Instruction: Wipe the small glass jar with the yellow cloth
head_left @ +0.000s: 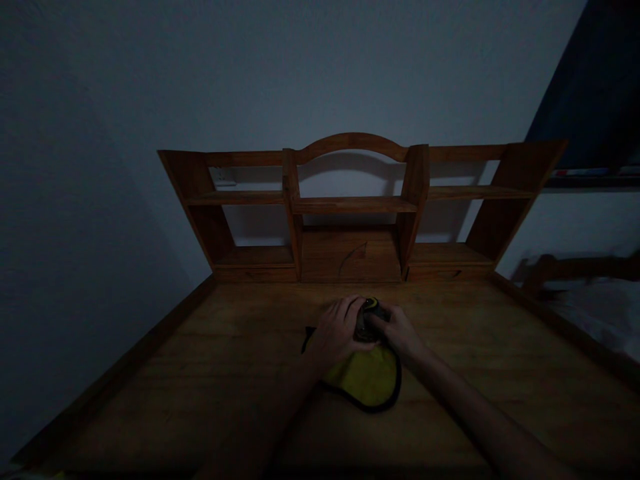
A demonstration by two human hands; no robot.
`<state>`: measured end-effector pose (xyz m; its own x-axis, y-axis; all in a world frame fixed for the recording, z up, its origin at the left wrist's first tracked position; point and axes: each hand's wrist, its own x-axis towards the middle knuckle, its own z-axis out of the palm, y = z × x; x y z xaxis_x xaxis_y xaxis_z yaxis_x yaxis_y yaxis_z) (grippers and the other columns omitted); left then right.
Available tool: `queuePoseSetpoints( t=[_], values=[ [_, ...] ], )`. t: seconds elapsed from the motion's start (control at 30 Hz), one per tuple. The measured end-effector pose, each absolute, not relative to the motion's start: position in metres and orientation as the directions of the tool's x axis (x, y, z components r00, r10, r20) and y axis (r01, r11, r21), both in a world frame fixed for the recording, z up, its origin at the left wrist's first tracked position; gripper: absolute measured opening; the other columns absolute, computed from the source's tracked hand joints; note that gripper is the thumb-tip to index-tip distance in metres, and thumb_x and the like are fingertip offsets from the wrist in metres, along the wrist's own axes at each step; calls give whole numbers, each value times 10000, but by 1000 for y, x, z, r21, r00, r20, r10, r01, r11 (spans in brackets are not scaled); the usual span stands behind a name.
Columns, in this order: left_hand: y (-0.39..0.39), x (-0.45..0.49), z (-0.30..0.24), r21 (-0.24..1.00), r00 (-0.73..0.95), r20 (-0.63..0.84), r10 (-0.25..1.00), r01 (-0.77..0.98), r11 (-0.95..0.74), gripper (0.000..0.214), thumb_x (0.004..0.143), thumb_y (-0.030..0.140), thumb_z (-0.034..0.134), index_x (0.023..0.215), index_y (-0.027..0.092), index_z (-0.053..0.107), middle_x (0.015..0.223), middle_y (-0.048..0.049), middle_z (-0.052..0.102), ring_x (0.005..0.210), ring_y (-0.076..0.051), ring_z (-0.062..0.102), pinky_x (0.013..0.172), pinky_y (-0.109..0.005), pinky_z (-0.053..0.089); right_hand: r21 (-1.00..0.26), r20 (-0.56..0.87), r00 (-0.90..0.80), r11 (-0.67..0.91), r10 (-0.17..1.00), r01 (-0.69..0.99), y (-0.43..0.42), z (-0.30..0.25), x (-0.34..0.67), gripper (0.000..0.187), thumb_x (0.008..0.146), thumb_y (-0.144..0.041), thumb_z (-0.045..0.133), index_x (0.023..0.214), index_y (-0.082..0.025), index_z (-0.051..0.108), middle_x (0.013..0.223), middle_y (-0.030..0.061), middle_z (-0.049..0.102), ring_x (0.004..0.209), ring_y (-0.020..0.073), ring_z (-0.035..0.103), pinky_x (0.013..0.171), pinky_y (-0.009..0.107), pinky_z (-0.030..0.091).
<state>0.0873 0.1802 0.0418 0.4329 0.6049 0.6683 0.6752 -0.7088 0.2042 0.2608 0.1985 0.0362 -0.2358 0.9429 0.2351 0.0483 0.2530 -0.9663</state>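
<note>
The scene is dim. On the wooden desk (200, 373), a yellow cloth with a dark edge (367, 380) lies near the middle. My left hand (335, 330) rests on the cloth's far end, fingers curled around a small dark object with a yellow top (369, 313). My right hand (397, 330) grips the same object from the right side. What the object is cannot be made out in this light.
A wooden shelf unit (350, 207) with open compartments stands at the back of the desk against a pale wall. A raised rim runs along the desk's left and right sides. A bed with white bedding (595, 307) lies to the right.
</note>
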Motion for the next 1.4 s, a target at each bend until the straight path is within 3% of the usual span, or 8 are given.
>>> queuePoseSetpoints(
  t=[0.27, 0.47, 0.63, 0.83, 1.07, 1.27, 1.4],
  values=[
    [180, 88, 41, 213, 426, 672, 606, 672, -709, 867, 650, 549, 728, 1336, 185, 345, 1276, -126, 503, 1174, -303, 503, 994, -445, 435, -945, 234, -182, 267, 955, 188, 195, 41, 262, 310, 765, -353, 609, 944, -114, 690, 816, 38, 681, 750, 210, 615, 662, 279, 484],
    [180, 87, 41, 203, 423, 675, 605, 681, -703, 837, 663, 537, 718, 1324, 172, 357, 1269, -123, 510, 1168, -296, 505, 998, -438, 435, -932, 191, -150, 227, 970, 284, 193, 43, 265, 307, 737, -399, 606, 754, -112, 711, 654, 26, 644, 683, 229, 612, 564, 266, 463],
    [181, 86, 40, 212, 406, 674, 617, 694, -688, 846, 645, 509, 740, 1324, 183, 356, 1263, -124, 512, 1157, -298, 518, 977, -445, 452, -948, 204, -215, 248, 955, 199, 195, 37, 263, 310, 765, -400, 575, 842, -126, 699, 727, 25, 662, 762, 234, 620, 667, 288, 489],
    [181, 86, 41, 246, 375, 684, 625, 689, -682, 862, 618, 453, 771, 1325, 196, 350, 1273, -127, 503, 1174, -302, 512, 977, -450, 456, -983, 131, -256, 160, 958, 94, 198, 27, 260, 307, 769, -369, 573, 912, -118, 675, 838, 41, 682, 808, 227, 625, 749, 314, 488],
    [181, 86, 42, 236, 404, 676, 616, 674, -700, 853, 651, 449, 757, 1343, 202, 325, 1287, -114, 488, 1193, -291, 496, 1001, -433, 441, -951, 153, -188, 196, 970, 239, 194, 33, 262, 325, 768, -411, 572, 806, -108, 684, 736, 39, 659, 732, 227, 613, 627, 266, 467],
    [182, 85, 43, 241, 423, 664, 616, 659, -713, 858, 647, 464, 758, 1341, 205, 324, 1297, -118, 480, 1194, -294, 493, 991, -444, 454, -897, 231, -155, 272, 961, 349, 192, 35, 264, 389, 792, -470, 562, 691, -107, 658, 622, 7, 588, 591, 173, 558, 497, 225, 376],
    [183, 86, 43, 241, 425, 671, 607, 650, -721, 861, 641, 485, 756, 1336, 203, 332, 1291, -127, 485, 1185, -297, 503, 980, -452, 465, -887, 231, -117, 258, 966, 383, 193, 34, 263, 393, 779, -477, 573, 695, -106, 672, 617, 11, 599, 592, 180, 564, 497, 230, 381]
  ],
)
